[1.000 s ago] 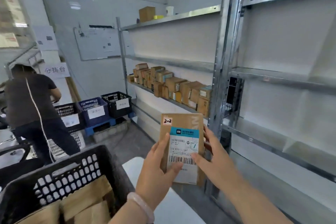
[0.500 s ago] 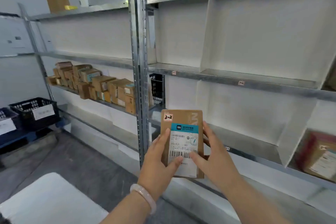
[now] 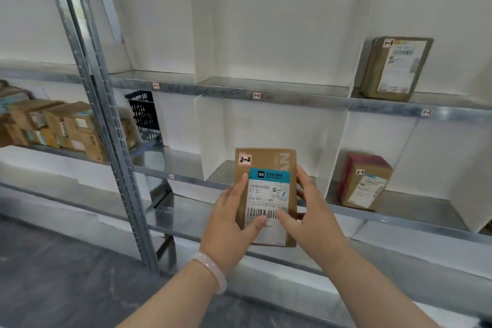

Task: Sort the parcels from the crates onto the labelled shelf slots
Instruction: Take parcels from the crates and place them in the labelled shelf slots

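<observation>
A flat brown parcel (image 3: 269,165) with a white and teal shipping label and a small tag reading 2-2 stands upright in front of me. My left hand (image 3: 229,224) grips its left edge, thumb on the barcode. My right hand (image 3: 308,218) grips its right edge, thumb on the label. The parcel hangs just before the middle slot of the lower metal shelf (image 3: 170,165). The upper shelf rail (image 3: 292,100) carries small slot tags (image 3: 256,95). The slot tag behind the parcel is hidden.
A brown box (image 3: 394,66) tagged 1-1 stands in the upper right slot. A red and brown box (image 3: 364,181) sits in the lower right slot. Several cartons (image 3: 61,125) line the left rack. A black crate (image 3: 143,112) stands behind the steel upright (image 3: 106,125).
The view has swung right from the room and crates to face the slotted shelf. Both hands have kept hold of the parcel and carried it closer to the lower middle slot.
</observation>
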`<state>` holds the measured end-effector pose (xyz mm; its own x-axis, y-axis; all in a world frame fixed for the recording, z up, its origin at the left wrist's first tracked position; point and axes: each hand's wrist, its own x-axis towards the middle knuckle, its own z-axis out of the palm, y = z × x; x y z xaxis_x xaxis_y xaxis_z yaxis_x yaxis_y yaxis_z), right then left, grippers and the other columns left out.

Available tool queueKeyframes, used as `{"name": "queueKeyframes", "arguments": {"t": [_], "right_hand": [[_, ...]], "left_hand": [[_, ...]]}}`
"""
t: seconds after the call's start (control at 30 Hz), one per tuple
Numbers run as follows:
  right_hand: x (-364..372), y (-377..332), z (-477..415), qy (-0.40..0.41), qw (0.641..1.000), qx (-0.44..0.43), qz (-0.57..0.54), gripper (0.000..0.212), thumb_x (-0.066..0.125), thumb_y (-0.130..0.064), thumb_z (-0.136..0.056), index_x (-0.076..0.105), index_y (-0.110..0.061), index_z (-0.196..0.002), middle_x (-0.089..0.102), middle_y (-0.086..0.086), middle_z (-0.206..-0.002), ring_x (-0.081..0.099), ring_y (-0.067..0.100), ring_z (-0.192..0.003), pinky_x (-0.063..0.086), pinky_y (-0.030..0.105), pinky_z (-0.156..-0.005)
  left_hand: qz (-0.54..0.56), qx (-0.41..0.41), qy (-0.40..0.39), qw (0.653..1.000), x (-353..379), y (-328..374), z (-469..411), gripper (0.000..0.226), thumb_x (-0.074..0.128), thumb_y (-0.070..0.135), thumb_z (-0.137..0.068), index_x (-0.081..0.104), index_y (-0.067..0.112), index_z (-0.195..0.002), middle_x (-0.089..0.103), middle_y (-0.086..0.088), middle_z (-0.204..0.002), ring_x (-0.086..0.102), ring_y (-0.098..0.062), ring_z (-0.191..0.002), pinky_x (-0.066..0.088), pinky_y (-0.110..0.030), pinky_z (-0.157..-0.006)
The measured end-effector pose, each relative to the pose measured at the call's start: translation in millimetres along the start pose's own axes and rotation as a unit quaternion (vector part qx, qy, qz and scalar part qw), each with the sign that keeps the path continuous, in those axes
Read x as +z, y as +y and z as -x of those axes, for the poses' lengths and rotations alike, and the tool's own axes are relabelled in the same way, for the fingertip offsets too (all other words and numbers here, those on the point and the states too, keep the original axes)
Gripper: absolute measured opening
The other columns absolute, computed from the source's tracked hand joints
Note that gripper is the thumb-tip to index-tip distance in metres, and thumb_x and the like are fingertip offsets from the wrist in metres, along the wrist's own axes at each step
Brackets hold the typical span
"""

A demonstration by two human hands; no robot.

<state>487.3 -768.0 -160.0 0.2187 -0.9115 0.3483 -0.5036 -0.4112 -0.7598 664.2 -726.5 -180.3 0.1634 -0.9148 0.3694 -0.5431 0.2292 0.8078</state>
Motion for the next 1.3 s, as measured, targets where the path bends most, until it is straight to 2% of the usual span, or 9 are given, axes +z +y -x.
{"name": "queueKeyframes", "arguments": {"t": [0.23, 0.37, 0.47, 0.57, 0.77, 0.93, 1.03, 1.2, 1.3], "right_hand": [[-4.8, 26.0, 1.2, 0.026, 0.999, 0.024, 0.021, 0.098, 0.075, -0.03, -0.08, 0.006, -0.058, -0.143, 0.034, -0.033, -0.132, 0.032, -0.024, -0.116, 0.043, 0.025, -0.095], [-0.6, 32.7, -2.5, 0.032, 0.998, 0.037, 0.036, 0.098, 0.074, -0.033, -0.08, 0.005, -0.053, -0.147, 0.039, -0.024, -0.141, 0.033, -0.015, -0.126, 0.043, 0.03, -0.102], [6.9, 36.0, -9.5, 0.035, 0.997, 0.051, 0.056, 0.099, 0.073, -0.035, -0.08, 0.002, -0.053, -0.147, 0.037, -0.021, -0.144, 0.033, -0.007, -0.132, 0.041, 0.034, -0.107], [19.6, 36.4, -21.0, 0.033, 0.995, 0.051, 0.076, 0.099, 0.072, -0.034, -0.081, 0.001, -0.053, -0.147, 0.033, -0.024, -0.146, 0.033, -0.004, -0.133, 0.044, 0.037, -0.105], [61.4, 36.4, -60.9, 0.012, 0.992, 0.04, 0.122, 0.089, 0.067, -0.039, -0.085, 0.003, -0.057, -0.144, 0.025, -0.032, -0.146, 0.025, -0.013, -0.131, 0.037, 0.021, -0.104], [101.9, 43.8, -92.8, -0.011, 0.983, 0.042, 0.177, 0.083, 0.06, -0.049, -0.087, -0.002, -0.062, -0.141, 0.0, -0.044, -0.145, 0.005, -0.023, -0.128, 0.021, 0.012, -0.103], [120.3, 49.4, -105.3, -0.028, 0.98, 0.059, 0.19, 0.081, 0.058, -0.051, -0.086, 0.0, -0.064, -0.14, -0.009, -0.048, -0.141, 0.002, -0.025, -0.127, 0.025, 0.016, -0.104], [138.5, 63.0, -123.6, -0.052, 0.97, 0.082, 0.221, 0.08, 0.054, -0.057, -0.087, -0.007, -0.067, -0.137, -0.016, -0.051, -0.137, -0.002, -0.025, -0.126, 0.027, 0.02, -0.106], [147.2, 73.3, -140.2, -0.072, 0.967, 0.088, 0.228, 0.08, 0.052, -0.059, -0.088, -0.015, -0.07, -0.131, -0.02, -0.05, -0.135, 0.007, -0.014, -0.136, 0.031, 0.022, -0.108]], "left_hand": [[0.034, 0.002, -0.028, 0.999, 27.3, -12.1, -12.1, 0.091, 0.075, 0.034, -0.084, 0.01, 0.081, -0.128, 0.036, 0.012, -0.142, 0.043, -0.009, -0.13, 0.05, -0.03, -0.1], [0.057, 0.012, -0.043, 0.997, 35.2, -29.7, -24.5, 0.09, 0.076, 0.034, -0.083, 0.014, 0.075, -0.135, 0.038, 0.011, -0.139, 0.042, -0.003, -0.128, 0.047, -0.013, -0.094], [0.068, 0.013, -0.057, 0.996, 36.8, -45.2, -38.0, 0.09, 0.077, 0.032, -0.082, 0.018, 0.071, -0.138, 0.041, 0.011, -0.137, 0.044, -0.005, -0.128, 0.05, -0.029, -0.101], [0.068, 0.011, -0.07, 0.995, 33.1, -62.0, -54.1, 0.089, 0.076, 0.033, -0.082, 0.018, 0.07, -0.139, 0.041, 0.013, -0.136, 0.045, -0.005, -0.128, 0.051, -0.034, -0.101], [0.061, -0.005, -0.091, 0.994, 13.3, -107.6, -99.6, 0.088, 0.076, 0.034, -0.083, 0.017, 0.073, -0.137, 0.041, 0.012, -0.14, 0.042, -0.01, -0.132, 0.048, -0.044, -0.106], [0.045, -0.011, -0.108, 0.993, -1.9, -147.4, -139.8, 0.089, 0.073, 0.035, -0.085, 0.01, 0.077, -0.131, 0.038, 0.014, -0.143, 0.039, -0.01, -0.133, 0.045, -0.041, -0.108], [0.053, -0.016, -0.123, 0.991, -4.3, -168.5, -158.1, 0.086, 0.072, 0.035, -0.086, 0.012, 0.074, -0.133, 0.038, 0.016, -0.143, 0.039, -0.01, -0.134, 0.046, -0.039, -0.107], [0.08, -0.04, -0.148, 0.985, 3.9, -202.4, -186.0, 0.081, 0.073, 0.031, -0.086, 0.023, 0.055, -0.145, 0.043, 0.012, -0.14, 0.046, -0.013, -0.131, 0.054, -0.037, -0.097], [0.08, -0.057, -0.141, 0.985, 11.6, -222.2, -201.2, 0.08, 0.071, 0.043, -0.081, 0.021, 0.059, -0.142, 0.042, 0.016, -0.138, 0.049, -0.013, -0.128, 0.055, -0.027, -0.092]]}}
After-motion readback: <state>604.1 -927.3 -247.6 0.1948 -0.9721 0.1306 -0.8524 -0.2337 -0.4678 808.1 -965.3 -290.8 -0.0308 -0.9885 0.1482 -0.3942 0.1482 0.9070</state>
